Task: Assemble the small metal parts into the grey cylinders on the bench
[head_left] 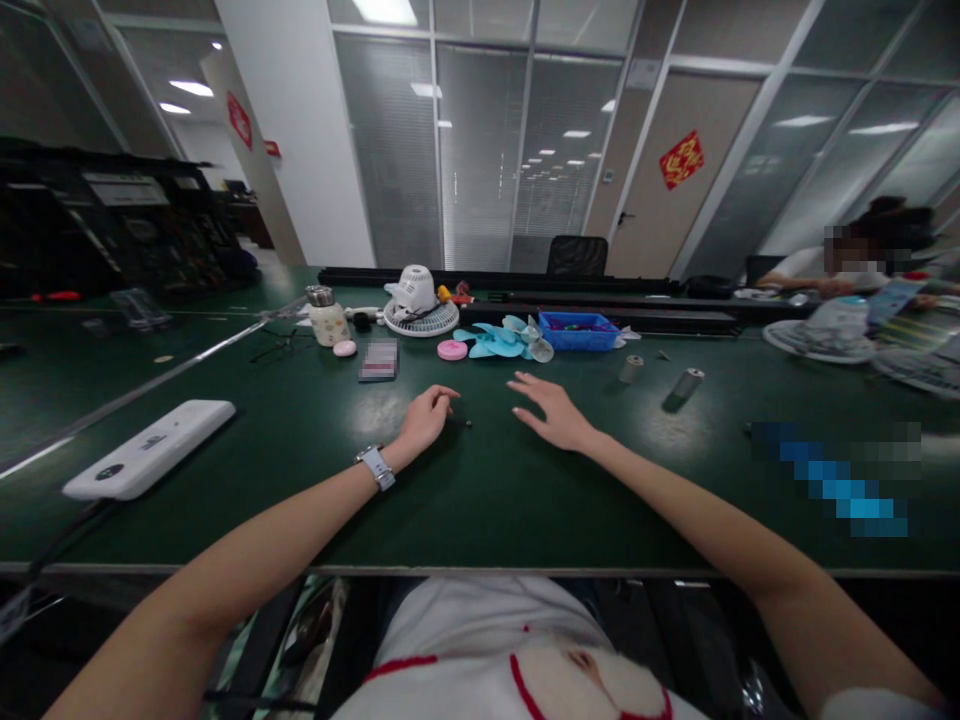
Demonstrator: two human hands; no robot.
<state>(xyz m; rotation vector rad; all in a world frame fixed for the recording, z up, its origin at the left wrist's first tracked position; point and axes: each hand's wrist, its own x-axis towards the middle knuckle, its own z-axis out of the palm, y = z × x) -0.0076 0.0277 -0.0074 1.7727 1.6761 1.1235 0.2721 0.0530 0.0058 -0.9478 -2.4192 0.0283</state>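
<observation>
Left hand curls loosely, empty, beside a tiny dark part; right hand lies flat, empty, on the bench.

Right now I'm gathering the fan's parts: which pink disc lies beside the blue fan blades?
The larger pink disc, just left of the blue fan blades. The smaller pink disc sits farther left, by the cream flask.

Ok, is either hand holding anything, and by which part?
The right hand lies open, empty. The left hand is curled; whether its fingertips pinch anything cannot be told. A tiny dark part lies on the table beside it, untouched.
</observation>
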